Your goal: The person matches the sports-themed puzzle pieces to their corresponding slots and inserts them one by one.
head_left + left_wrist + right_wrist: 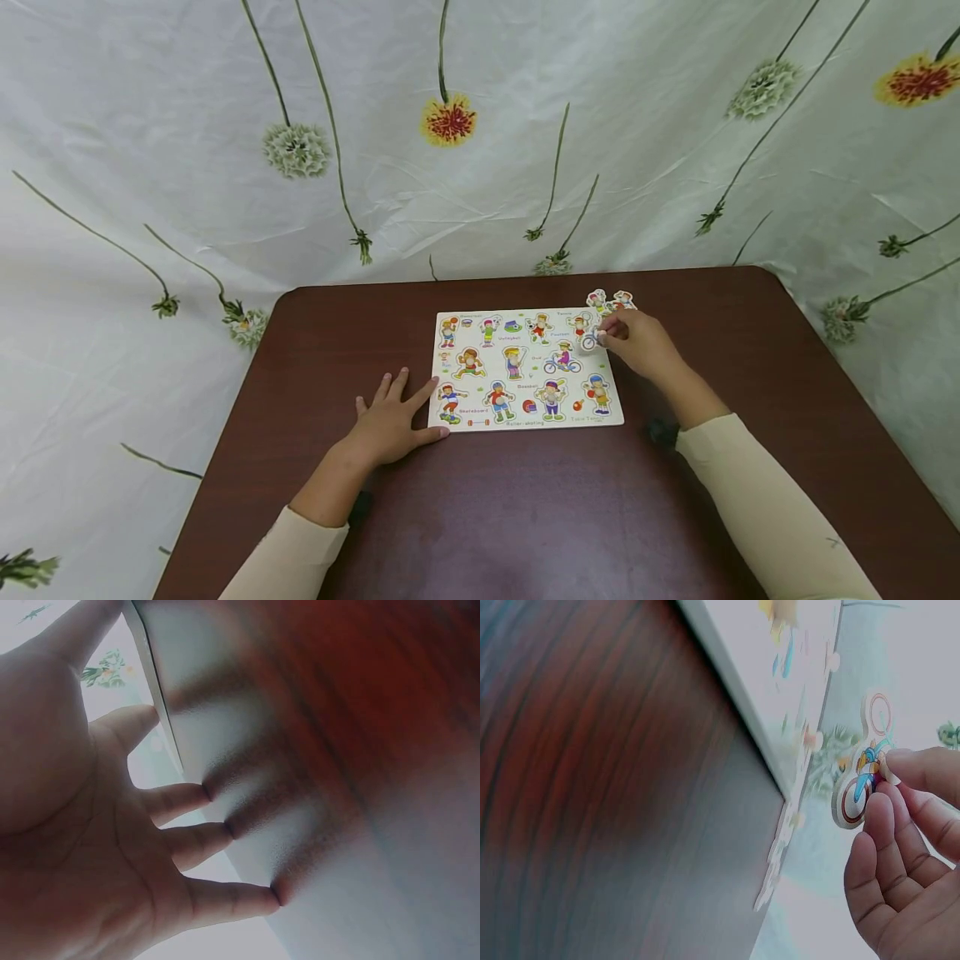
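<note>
A white puzzle board (491, 367) with printed children playing sports lies on the table. My left hand (386, 427) rests with fingers spread at its left side, thumb and index finger touching the edge. In the left wrist view, the fingertips (217, 831) press on the tabletop. Above the board's upper right part, my right hand (641, 342) pinches a bicycle puzzle piece (861, 780) between thumb and fingers, apparently by its knob. That piece is tilted up off the board in the right wrist view.
Loose puzzle pieces (622, 298) lie just beyond the board's far right corner, partly behind my right hand. The dark brown table (517, 508) has a far edge against a white flowered cloth (480, 192).
</note>
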Demonstrator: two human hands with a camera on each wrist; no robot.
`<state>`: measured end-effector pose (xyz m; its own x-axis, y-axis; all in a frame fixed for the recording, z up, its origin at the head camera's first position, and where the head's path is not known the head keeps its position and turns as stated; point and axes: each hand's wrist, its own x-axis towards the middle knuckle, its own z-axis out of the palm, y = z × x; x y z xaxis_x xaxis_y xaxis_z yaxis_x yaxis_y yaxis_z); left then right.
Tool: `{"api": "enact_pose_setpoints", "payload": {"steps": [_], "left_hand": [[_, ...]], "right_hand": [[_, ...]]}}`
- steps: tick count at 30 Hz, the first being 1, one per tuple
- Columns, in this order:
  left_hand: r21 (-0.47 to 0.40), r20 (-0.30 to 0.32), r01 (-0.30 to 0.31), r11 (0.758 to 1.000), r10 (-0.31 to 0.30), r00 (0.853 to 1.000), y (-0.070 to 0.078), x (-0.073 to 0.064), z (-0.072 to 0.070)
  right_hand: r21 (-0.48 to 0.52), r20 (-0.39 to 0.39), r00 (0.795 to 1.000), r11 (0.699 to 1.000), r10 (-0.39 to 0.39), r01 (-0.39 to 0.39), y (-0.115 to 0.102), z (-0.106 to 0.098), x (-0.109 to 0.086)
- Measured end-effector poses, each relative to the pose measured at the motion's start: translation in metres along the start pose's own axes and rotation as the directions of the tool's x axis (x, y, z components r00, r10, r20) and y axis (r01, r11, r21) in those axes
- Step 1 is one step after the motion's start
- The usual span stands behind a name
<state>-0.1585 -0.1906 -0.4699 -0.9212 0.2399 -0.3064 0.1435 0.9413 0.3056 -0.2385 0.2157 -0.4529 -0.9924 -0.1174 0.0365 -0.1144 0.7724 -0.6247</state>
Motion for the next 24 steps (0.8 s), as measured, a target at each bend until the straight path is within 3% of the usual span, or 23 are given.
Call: {"api": "enact_pose_setpoints", "payload": {"steps": [14,24], "left_hand": [[-0.005,0.007,0.006,1.0,-0.006,1.0,0.0,0.0,-0.001],[-0.007,0.003,0.001,1.0,-0.001,1.0,-0.001,0.0,0.0]], "right_hand": [[-0.003,0.1,0.991,0.996,-0.088,0.088,-0.027,0.021,0.002],[-0.084,0.188,0.979,0.992,-0.077,0.094,-0.036,0.034,0.01]]}}
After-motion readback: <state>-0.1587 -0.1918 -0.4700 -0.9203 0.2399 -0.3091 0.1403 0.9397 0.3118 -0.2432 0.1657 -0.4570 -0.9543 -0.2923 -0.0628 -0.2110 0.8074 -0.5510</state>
